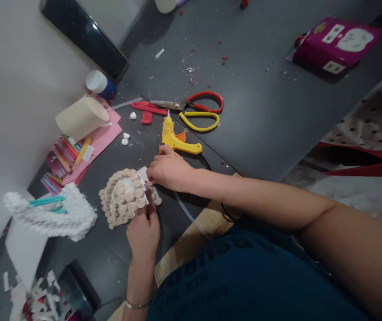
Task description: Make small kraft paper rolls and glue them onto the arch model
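The left hand (144,234) clamps the rolled-paper coil panel (122,198) from the near side, fingers closed on its right edge. The right hand (169,170) presses the same edge, fingers together — panel on the dark tabletop (244,133), left of the yellow glue gun (177,139), with red-handled scissors (167,105) farther.

The left hand (143,234) and right hand (169,171) hold a rolled-paper disc (124,198) near a yellow glue gun (174,139).
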`<move>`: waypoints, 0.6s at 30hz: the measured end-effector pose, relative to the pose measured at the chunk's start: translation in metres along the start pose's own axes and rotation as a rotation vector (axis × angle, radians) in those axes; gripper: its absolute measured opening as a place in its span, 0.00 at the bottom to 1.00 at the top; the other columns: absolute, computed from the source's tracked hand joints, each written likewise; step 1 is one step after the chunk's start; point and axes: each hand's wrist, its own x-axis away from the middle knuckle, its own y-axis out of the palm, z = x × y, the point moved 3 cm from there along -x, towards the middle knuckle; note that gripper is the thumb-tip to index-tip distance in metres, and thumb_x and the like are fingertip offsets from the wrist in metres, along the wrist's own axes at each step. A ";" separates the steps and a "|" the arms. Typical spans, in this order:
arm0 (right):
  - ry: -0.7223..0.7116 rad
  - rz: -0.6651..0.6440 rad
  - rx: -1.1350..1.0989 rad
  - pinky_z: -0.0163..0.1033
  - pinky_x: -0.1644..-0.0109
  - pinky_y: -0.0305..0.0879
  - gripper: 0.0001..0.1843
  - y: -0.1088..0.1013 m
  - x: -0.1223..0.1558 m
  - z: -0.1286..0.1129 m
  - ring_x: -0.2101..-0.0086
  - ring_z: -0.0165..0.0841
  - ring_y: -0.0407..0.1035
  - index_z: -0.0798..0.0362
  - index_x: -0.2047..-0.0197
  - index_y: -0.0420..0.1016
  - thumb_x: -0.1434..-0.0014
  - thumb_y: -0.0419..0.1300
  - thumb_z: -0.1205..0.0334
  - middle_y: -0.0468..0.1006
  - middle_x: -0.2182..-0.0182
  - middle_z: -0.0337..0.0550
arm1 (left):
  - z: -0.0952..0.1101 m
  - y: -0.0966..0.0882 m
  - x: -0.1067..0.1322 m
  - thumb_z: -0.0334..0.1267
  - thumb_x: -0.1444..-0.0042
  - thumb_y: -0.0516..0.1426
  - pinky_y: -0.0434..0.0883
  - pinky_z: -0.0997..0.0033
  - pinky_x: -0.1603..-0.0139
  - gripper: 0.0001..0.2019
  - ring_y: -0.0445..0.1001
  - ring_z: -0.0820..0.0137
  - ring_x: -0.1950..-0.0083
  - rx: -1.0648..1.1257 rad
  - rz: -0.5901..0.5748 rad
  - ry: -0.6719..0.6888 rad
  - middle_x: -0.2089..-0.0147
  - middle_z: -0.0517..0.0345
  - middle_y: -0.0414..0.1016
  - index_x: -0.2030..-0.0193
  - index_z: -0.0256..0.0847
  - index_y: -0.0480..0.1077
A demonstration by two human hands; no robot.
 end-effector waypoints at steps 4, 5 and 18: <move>0.011 -0.019 -0.066 0.46 0.50 0.44 0.08 0.002 -0.001 -0.003 0.66 0.36 0.67 0.53 0.66 0.79 0.38 0.58 0.64 0.80 0.69 0.42 | 0.000 0.000 0.000 0.40 0.34 0.48 0.65 0.68 0.67 0.21 0.77 0.58 0.63 0.011 -0.022 0.002 0.66 0.48 0.79 0.38 0.43 0.68; 0.016 -0.017 -0.076 0.46 0.50 0.43 0.07 0.002 -0.001 -0.003 0.66 0.35 0.67 0.52 0.66 0.79 0.39 0.58 0.64 0.80 0.69 0.41 | 0.000 0.000 0.000 0.40 0.34 0.48 0.65 0.68 0.67 0.21 0.78 0.58 0.63 0.017 -0.024 0.007 0.65 0.48 0.79 0.38 0.43 0.68; 0.015 0.049 -0.097 0.44 0.54 0.43 0.08 0.004 0.000 -0.007 0.69 0.34 0.67 0.53 0.68 0.76 0.38 0.57 0.65 0.80 0.71 0.41 | -0.002 0.001 -0.001 0.40 0.34 0.48 0.64 0.69 0.67 0.20 0.78 0.58 0.62 0.026 -0.045 0.005 0.63 0.47 0.80 0.40 0.41 0.69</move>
